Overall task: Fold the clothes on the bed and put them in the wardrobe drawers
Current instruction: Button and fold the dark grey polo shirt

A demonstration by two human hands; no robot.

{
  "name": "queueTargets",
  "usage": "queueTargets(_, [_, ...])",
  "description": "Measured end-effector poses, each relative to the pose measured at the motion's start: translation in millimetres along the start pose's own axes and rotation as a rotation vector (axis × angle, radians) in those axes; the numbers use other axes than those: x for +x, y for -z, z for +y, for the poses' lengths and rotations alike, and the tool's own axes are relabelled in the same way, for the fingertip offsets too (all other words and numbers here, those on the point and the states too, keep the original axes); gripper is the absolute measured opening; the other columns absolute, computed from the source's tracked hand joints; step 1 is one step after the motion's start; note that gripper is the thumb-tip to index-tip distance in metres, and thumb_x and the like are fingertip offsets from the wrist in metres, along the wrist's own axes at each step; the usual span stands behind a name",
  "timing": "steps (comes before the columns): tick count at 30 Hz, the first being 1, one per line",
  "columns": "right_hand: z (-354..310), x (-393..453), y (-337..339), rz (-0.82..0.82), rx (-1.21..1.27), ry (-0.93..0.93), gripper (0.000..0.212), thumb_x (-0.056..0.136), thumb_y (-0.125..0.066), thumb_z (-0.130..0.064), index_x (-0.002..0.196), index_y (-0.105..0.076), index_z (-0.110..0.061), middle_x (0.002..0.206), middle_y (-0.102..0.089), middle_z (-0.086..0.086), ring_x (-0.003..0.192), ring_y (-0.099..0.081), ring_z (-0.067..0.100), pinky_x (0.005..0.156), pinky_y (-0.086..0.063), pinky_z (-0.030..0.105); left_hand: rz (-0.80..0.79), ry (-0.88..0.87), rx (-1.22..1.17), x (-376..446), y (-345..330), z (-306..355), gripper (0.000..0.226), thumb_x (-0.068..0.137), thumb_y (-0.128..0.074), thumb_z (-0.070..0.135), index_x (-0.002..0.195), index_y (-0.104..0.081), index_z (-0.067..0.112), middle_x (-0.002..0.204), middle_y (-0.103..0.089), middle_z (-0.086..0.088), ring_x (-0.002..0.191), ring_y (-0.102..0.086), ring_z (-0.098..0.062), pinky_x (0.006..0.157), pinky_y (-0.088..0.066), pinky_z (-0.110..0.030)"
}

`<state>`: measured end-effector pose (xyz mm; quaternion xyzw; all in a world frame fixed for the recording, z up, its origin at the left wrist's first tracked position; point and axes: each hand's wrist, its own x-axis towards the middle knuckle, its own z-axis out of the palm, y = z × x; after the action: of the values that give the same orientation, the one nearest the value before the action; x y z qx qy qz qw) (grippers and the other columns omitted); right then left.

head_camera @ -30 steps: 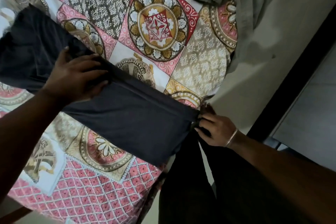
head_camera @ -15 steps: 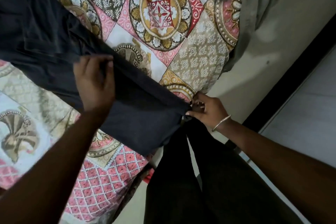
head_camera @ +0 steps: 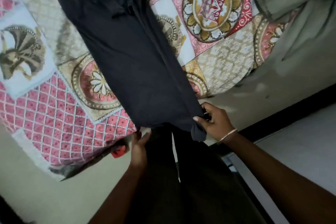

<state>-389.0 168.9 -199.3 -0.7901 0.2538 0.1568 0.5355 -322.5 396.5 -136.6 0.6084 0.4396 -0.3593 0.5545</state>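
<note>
My right hand pinches the near corner of the dark trousers, which lie stretched lengthwise across the patterned bedspread on the bed — the far end runs out of view. My left hand is at the near hem, fingers fairly straight — whether it grips, I cannot tell.

A bedroom in a home — a bed under a patterned bedspread, with clothes heaped at its far corner and bare floor alongside.
</note>
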Motion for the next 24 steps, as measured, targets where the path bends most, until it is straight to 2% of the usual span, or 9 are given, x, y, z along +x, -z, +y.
queueTargets(3, [-10, -3, 10, -0.057, 0.05, -0.012, 0.016, 0.078, -0.072, -0.033, 0.085, -0.057, -0.035, 0.078, -0.066, -0.016, 0.079, -0.065, 0.01, 0.073, -0.056, 0.04, -0.12, -0.041, -0.045, 3, -2, 6, 0.01, 0.094, -0.055, 0.021, 0.104, -0.054, 0.025, 0.075, -0.072, 0.025, 0.068, -0.064, 0.015, 0.049, -0.046, -0.005])
queueTargets(5, [-16, -6, 13, -0.102, 0.116, -0.017, 0.015, 0.077, -0.071, -0.034, 0.087, -0.061, -0.03, 0.084, -0.069, -0.011, 0.085, -0.067, 0.017, 0.078, -0.057, 0.05, -0.161, -0.027, -0.103, 5, 5, 5, 0.007, 0.095, -0.053, 0.018, 0.101, -0.056, 0.021, 0.074, -0.073, 0.021, 0.069, -0.067, 0.01, 0.054, -0.05, -0.009])
queueTargets(8, [-26, -9, 19, -0.133, 0.154, -0.033, 0.031, 0.073, -0.072, -0.039, 0.095, -0.061, -0.019, 0.092, -0.071, 0.003, 0.092, -0.068, 0.028, 0.079, -0.055, 0.057, -0.253, -0.011, -0.125, 5, 13, -1, 0.017, 0.097, -0.049, 0.008, 0.107, -0.063, 0.01, 0.091, -0.076, 0.004, 0.086, -0.072, -0.008, 0.07, -0.055, -0.021])
queueTargets(10, [-31, -11, 23, -0.135, 0.14, -0.038, 0.035, 0.069, -0.075, -0.041, 0.097, -0.058, -0.03, 0.095, -0.071, 0.004, 0.092, -0.069, 0.026, 0.078, -0.055, 0.057, -0.253, 0.012, -0.126, 0, 17, -5, 0.019, 0.091, -0.057, 0.014, 0.107, -0.066, 0.008, 0.097, -0.076, -0.001, 0.091, -0.072, -0.014, 0.073, -0.056, -0.022])
queueTargets(14, [-38, -16, 29, -0.086, 0.091, -0.067, 0.054, 0.07, -0.083, -0.023, 0.092, -0.042, -0.051, 0.091, -0.065, -0.009, 0.083, -0.068, 0.021, 0.069, -0.058, 0.054, -0.204, 0.033, -0.061, -9, 25, -13, 0.024, 0.096, -0.06, 0.023, 0.119, -0.062, 0.014, 0.111, -0.074, -0.004, 0.106, -0.069, -0.024, 0.09, -0.054, -0.037])
queueTargets(16, [-44, -18, 29, -0.118, -0.006, 0.016, 0.047, 0.078, -0.079, -0.012, 0.088, -0.049, -0.046, 0.087, -0.059, -0.015, 0.078, -0.062, 0.011, 0.066, -0.058, 0.045, -0.127, -0.001, -0.023, -14, 35, -18, 0.021, 0.095, -0.064, 0.018, 0.111, -0.051, 0.017, 0.1, -0.075, -0.01, 0.099, -0.071, -0.031, 0.081, -0.059, -0.042])
queueTargets(19, [-49, -22, 36, -0.174, -0.068, 0.161, 0.025, 0.079, -0.074, -0.007, 0.082, -0.065, -0.03, 0.085, -0.062, -0.011, 0.079, -0.065, 0.009, 0.068, -0.055, 0.027, -0.133, -0.108, -0.045, -22, 41, -20, 0.036, 0.093, -0.065, 0.008, 0.106, -0.039, 0.029, 0.096, -0.074, -0.019, 0.089, -0.073, -0.033, 0.075, -0.06, -0.046])
queueTargets(22, [-59, -29, 43, -0.221, -0.128, 0.232, 0.045, 0.071, -0.05, 0.013, 0.097, -0.072, -0.017, 0.103, -0.066, -0.006, 0.092, -0.067, 0.008, 0.074, -0.055, 0.022, -0.211, -0.211, -0.035, -27, 54, -21, 0.036, 0.095, -0.056, -0.003, 0.106, -0.062, 0.031, 0.107, -0.072, -0.016, 0.098, -0.07, -0.032, 0.082, -0.058, -0.042])
queueTargets(24, [-61, -30, 48, -0.244, -0.207, 0.301, 0.055, 0.065, -0.043, 0.014, 0.104, -0.071, -0.013, 0.108, -0.066, -0.005, 0.095, -0.066, 0.007, 0.077, -0.054, 0.02, -0.292, -0.221, 0.021, -28, 61, -21, 0.053, 0.093, -0.042, -0.014, 0.097, -0.078, 0.025, 0.111, -0.071, -0.012, 0.099, -0.066, -0.028, 0.078, -0.055, -0.03])
